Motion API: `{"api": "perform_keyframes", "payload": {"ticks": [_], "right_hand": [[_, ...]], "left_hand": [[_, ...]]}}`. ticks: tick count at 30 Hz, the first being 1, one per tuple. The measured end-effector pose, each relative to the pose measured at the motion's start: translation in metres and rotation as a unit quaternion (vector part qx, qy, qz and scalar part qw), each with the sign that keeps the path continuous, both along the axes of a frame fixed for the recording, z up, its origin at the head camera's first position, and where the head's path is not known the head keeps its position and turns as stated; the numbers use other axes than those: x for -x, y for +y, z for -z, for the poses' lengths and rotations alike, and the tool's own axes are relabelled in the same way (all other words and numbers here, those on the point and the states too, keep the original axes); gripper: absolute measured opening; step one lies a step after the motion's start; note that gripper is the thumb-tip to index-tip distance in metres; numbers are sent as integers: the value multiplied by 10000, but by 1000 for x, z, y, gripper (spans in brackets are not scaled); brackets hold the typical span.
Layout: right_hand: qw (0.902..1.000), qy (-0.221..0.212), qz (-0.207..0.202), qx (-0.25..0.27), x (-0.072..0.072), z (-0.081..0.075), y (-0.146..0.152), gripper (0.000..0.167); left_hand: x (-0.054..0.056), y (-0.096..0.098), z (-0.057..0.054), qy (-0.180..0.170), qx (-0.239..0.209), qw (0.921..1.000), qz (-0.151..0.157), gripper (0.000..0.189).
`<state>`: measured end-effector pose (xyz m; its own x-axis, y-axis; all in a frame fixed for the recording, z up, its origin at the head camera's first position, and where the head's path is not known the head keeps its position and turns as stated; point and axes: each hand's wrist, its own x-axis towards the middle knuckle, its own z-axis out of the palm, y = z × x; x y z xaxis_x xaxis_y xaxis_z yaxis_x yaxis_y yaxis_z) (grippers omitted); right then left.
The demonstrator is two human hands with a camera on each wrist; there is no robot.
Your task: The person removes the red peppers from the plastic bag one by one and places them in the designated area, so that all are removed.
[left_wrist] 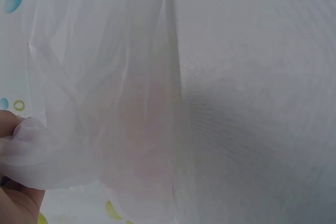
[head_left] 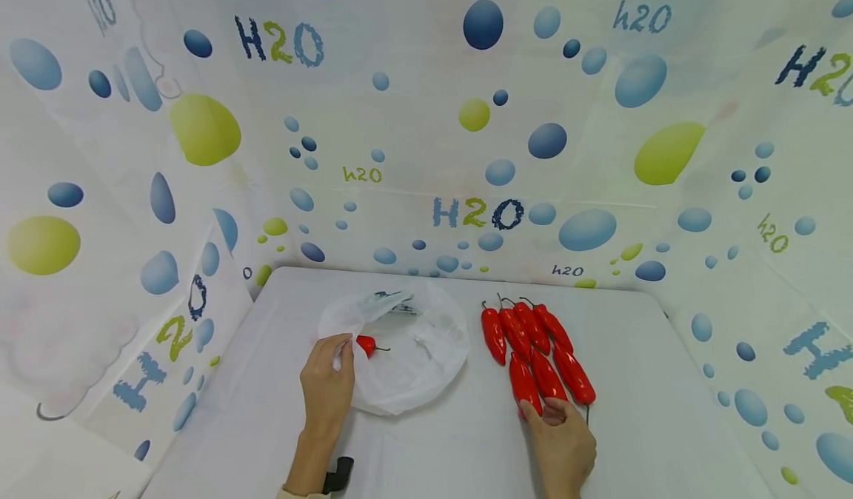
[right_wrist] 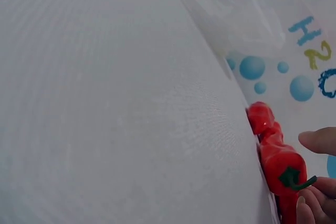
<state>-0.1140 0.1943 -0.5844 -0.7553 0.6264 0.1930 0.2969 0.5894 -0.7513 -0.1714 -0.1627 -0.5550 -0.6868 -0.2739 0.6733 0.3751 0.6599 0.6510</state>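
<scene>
A translucent white plastic bag (head_left: 426,369) lies spread on the table, its mouth toward the back. My left hand (head_left: 329,380) pinches the bag's left edge; in the left wrist view the thin film is bunched between thumb and fingers. Inside the bag shows a red chili pepper (head_left: 365,346) with a dark stem. On the right, several glossy red chili peppers (head_left: 515,332) lie close together in two rows. My right hand (head_left: 563,443) is at the near end of the front row, thumb and fingers apart around a pepper (right_wrist: 284,169), fingertips right by its green stem.
The white table (head_left: 280,336) ends at a back wall hung with a bubble-patterned sheet (head_left: 426,114), which also covers both sides. A black wrist strap (head_left: 340,474) is on the left forearm.
</scene>
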Motion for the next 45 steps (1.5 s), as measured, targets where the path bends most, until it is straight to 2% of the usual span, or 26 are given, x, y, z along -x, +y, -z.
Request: {"api": "perform_keyframes", "payload": {"ticks": [4,10,13,17,20,28,30,38,45], "right_hand": [[9997,218,-94,-97,0,-2,-1,44],[9997,237,-103,-30,0,-11,-6,42],[9978,571,-347,-45,4,-17,-9,40],[9860,1362,-920,-285,12,-27,-17,38],[9763,1719,-1253,-390,17,-34,-26,37],[9656,1818,-1858,107,28,-49,-56,29],[9588,1963,-2046,166,32,-48,-60,26],[9318,2238,-2858,45,50,-46,-72,21],[9244,2010,-3240,-105,65,-53,-83,22]], "left_hand": [[1,0,1,142,8,9999,-18,19],[1,1,2,346,46,9994,-46,21],[1,1,1,302,19,9995,-36,21],[0,1,0,116,-49,9999,-21,20],[-1,2,0,6,-99,9999,-15,20],[-1,1,0,14,-102,9999,11,20],[-1,1,-1,16,-98,9999,23,20],[0,1,-1,37,-97,9999,9,19],[0,1,0,118,-64,9999,-33,20]]}}
